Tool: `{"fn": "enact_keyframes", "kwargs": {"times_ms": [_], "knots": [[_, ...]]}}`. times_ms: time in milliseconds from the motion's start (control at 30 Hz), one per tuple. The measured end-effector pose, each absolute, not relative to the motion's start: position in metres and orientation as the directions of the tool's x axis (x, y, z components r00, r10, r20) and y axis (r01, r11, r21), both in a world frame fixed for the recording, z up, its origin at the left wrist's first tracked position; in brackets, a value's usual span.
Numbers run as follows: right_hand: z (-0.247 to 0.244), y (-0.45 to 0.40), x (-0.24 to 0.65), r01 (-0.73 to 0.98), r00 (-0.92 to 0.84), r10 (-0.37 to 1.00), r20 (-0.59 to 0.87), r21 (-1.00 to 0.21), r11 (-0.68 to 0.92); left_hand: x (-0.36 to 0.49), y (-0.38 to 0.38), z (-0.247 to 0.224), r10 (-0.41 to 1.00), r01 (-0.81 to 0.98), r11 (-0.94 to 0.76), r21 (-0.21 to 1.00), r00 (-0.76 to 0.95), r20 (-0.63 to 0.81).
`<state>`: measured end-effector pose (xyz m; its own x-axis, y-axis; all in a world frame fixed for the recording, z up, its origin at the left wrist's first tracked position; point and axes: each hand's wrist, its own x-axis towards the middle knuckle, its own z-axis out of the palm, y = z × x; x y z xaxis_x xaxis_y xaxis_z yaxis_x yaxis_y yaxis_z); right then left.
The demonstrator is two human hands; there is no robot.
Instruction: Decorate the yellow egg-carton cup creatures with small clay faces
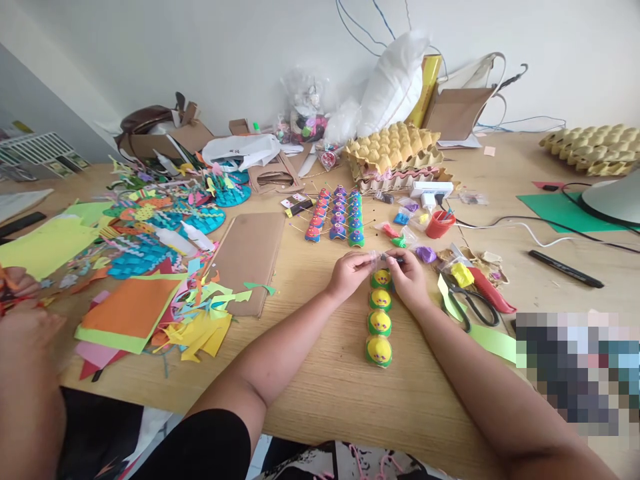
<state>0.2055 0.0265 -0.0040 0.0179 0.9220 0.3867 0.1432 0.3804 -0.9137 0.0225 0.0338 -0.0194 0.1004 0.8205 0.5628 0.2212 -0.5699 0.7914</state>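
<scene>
My left hand (353, 272) pinches the edge of a small clear plastic bag (373, 257). Close beside it, my right hand (407, 273) has its fingers closed on the bag's other side, where something dark shows; what exactly is inside I cannot make out. Just below my hands stands a row of egg-carton cups (380, 323), painted yellow over green with small smiling faces. The far end of this row is partly covered by my fingers. Beyond my hands are three finished-looking cup rows: a red and blue one (317, 215), a purple one (339, 213) and a blue-green one (356, 219).
Right of my hands lie purple clay (426, 254), scissors (473, 300) and a black marker (566, 269). Egg trays (393, 150) are stacked behind. Cardboard (250, 260), paper scraps and glue bottles (175, 241) cover the left, where another person's hands (23, 300) work.
</scene>
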Motion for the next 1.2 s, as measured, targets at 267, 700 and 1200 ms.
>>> {"fn": "enact_keyframes", "kwargs": {"times_ms": [267,700,1200], "knots": [[-0.005,0.029,0.206,0.073,0.020,0.934,0.357,-0.932,0.355,0.024,0.035,-0.023,0.837,0.227,-0.545,0.807,0.083,0.541],[-0.003,0.027,0.207,0.065,-0.038,0.949,0.313,-0.947,0.315,0.021,0.032,-0.015,0.864,0.181,-0.503,0.845,0.108,0.491],[-0.004,0.028,0.205,0.040,-0.055,0.955,0.293,-0.955,0.295,0.020,0.034,-0.017,0.872,0.149,-0.490,0.859,0.101,0.480]]}}
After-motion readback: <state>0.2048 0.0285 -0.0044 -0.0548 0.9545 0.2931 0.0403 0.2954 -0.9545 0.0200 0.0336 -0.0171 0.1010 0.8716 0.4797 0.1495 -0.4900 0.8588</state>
